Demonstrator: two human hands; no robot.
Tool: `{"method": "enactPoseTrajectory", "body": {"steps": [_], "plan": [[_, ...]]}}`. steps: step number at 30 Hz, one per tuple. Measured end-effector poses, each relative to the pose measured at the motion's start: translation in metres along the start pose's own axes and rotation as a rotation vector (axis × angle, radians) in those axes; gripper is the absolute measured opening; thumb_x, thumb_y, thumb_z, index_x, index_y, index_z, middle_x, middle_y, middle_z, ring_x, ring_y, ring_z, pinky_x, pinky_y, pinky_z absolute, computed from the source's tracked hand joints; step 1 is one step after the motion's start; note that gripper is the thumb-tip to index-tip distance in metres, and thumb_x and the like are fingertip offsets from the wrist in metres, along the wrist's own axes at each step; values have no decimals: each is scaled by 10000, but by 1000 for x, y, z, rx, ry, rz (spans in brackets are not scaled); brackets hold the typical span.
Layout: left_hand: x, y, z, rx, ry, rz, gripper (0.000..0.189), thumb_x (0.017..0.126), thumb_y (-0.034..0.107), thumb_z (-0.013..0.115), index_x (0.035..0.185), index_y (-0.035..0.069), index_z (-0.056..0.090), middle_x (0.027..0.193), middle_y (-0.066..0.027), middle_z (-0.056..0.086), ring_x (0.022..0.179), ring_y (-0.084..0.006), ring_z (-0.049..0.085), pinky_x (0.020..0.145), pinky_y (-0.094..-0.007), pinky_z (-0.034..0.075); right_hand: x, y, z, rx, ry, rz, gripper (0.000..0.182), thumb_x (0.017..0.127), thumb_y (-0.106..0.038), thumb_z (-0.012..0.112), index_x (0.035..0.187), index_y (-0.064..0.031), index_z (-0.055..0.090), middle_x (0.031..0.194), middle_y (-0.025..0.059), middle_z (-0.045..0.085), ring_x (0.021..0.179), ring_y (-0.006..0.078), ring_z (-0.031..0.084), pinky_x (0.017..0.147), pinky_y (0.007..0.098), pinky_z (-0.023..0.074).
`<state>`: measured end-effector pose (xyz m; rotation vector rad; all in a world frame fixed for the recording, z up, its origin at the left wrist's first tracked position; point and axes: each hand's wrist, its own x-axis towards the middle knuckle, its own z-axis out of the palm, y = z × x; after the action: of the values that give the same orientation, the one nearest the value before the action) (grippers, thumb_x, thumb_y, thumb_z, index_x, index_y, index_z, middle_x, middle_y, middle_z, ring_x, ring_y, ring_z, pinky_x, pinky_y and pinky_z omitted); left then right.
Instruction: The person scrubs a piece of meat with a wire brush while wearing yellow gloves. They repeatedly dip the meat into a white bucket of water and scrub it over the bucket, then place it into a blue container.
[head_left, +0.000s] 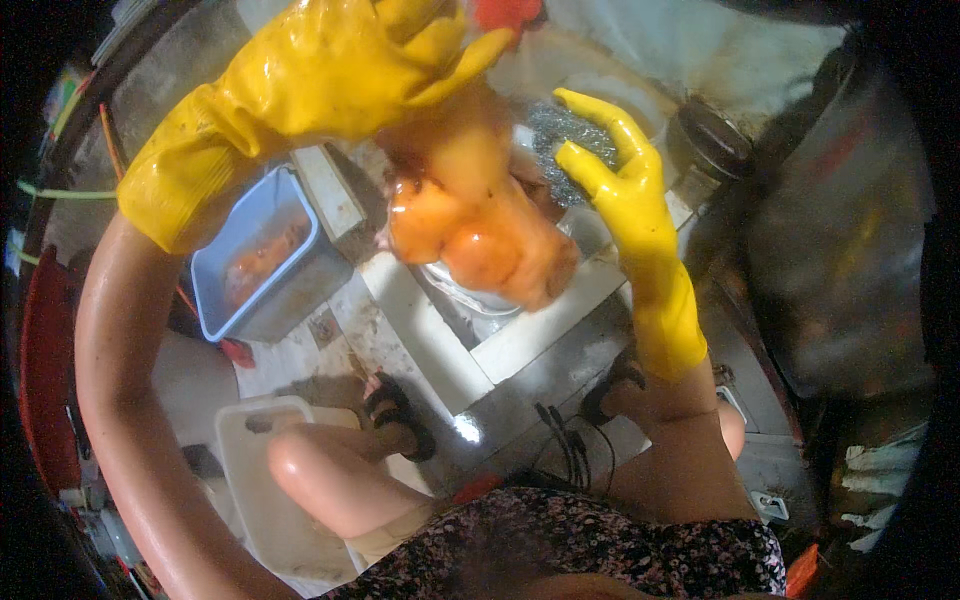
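Note:
Both my hands wear wet yellow rubber gloves. My left hand is raised at the top left over a large, glossy orange-brown mass, which looks like a plucked bird or meat. Whether the glove grips its upper end is hidden. The mass hangs or rests over a white round container. To its right is my right hand, thumb and fingers apart and holding nothing, beside a dark, glistening surface that I cannot identify.
A blue plastic bin with orange pieces in liquid stands at the left. White tiled edging surrounds the round container. A dark oval object lies at the right. A pale plastic tub is beside my knee, and dark cables lie between my feet.

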<state>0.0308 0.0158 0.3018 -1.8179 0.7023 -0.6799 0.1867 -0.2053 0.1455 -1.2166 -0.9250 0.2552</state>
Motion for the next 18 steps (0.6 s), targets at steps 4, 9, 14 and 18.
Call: {"method": "enactPoseTrajectory", "body": {"steps": [4, 9, 14, 18], "plan": [[1, 40, 61, -235, 44, -137, 559, 786, 234, 633, 1334, 125, 652, 1148, -105, 656, 1183, -344, 611, 1023, -508, 519, 2, 13, 7, -72, -34, -106, 457, 881, -3, 708, 1330, 7, 629, 1222, 94, 688, 1125, 170, 644, 966, 319, 521], [-14, 130, 140, -574, -102, -173, 495, 873, 267, 594, 1334, 92, 635, 1306, -146, 639, 1323, -403, 545, 1157, -536, 403, -2, 47, 32, -678, -166, -369, 474, 847, -141, 727, 1308, -52, 669, 1195, 190, 687, 1109, 391, 653, 994, 437, 515], [-25, 185, 155, -874, -413, -772, 536, 988, 264, 492, 1505, 122, 485, 1555, -218, 468, 1419, -454, 453, 1175, -564, 369, -4, 82, 51, -1046, -274, -370, 513, 864, -225, 707, 1347, -67, 637, 1082, 202, 652, 1023, 422, 620, 898, 507, 494], [-27, 214, 148, -1739, -407, -1612, 575, 969, 166, 567, 1524, 84, 440, 1453, -236, 560, 1283, -390, 578, 1074, -460, 464, -10, 99, 48, -813, -203, -270, 521, 830, -65, 731, 1344, -61, 651, 1183, 197, 648, 1092, 407, 622, 970, 445, 504]]}}
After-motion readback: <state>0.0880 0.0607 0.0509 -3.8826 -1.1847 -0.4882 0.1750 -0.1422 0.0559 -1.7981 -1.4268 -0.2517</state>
